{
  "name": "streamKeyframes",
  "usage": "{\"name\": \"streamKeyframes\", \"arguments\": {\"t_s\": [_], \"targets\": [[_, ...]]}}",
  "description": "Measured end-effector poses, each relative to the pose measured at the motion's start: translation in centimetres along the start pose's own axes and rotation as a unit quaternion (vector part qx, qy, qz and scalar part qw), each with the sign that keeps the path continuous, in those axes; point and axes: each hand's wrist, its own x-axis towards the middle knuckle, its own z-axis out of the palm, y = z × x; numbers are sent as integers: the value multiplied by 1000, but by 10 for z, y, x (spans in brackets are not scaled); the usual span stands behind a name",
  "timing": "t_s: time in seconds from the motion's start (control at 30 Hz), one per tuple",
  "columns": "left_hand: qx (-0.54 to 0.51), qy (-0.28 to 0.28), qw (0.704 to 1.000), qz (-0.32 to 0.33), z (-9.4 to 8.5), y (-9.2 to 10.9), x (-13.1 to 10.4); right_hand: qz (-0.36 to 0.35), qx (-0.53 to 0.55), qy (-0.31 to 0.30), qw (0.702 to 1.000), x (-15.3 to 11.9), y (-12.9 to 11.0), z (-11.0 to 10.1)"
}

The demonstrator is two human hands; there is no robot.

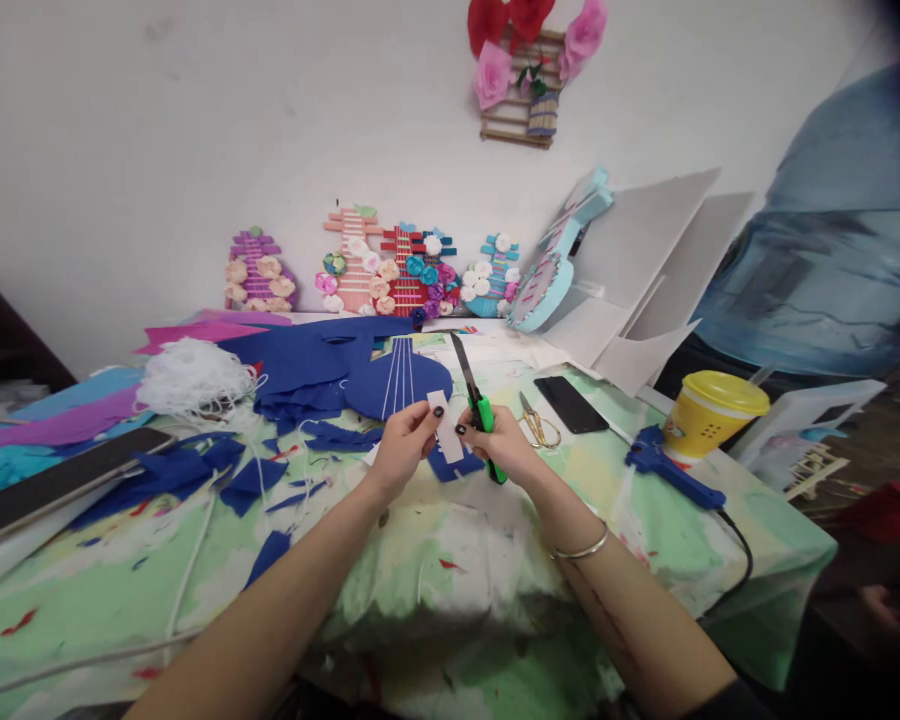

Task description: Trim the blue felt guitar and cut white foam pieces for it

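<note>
Near the middle of the table, my left hand (409, 440) pinches a narrow white strip of card (448, 430) between thumb and fingers. My right hand (506, 445) is closed around a green and black utility knife (486, 412), its long blade pointing up and away from me. The right thumb is close to the strip's edge; whether it touches cannot be made out. Under the strip lies a small dark blue piece (450, 466) with pale marks. Just beyond my hands rests a blue guitar-shaped body (397, 385) with white strings across it.
Gold-handled scissors (541, 428), a black phone (571, 404), a blue glue gun (671, 470) and a yellow-lidded cup (720, 412) are on the right. Leftward lie blue fabric scraps (300, 370), white yarn (195, 378) and a dark flat device (60, 490). Decorated guitars (405, 270) line the wall.
</note>
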Motion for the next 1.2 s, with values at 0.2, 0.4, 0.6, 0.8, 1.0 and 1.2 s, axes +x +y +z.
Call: {"name": "streamKeyframes", "arguments": {"t_s": [0.2,0.4,0.6,0.8,1.0,1.2], "targets": [[25,-8,1000,14,0,-1,1,-33,-92,8,995,0,0,-3],[43,39,998,17,-3,-2,2,-59,-132,47,988,1,4,-5],[-79,42,996,-10,-8,-2,6,-30,-175,220,959,6,7,-12],[-163,17,986,-22,-6,3,4,-11,-192,264,945,3,-1,-15],[-162,86,982,-42,-5,4,6,-23,-193,289,937,5,3,-16],[-174,117,976,-56,-6,-1,9,-22,-127,235,963,5,4,-13]]}}
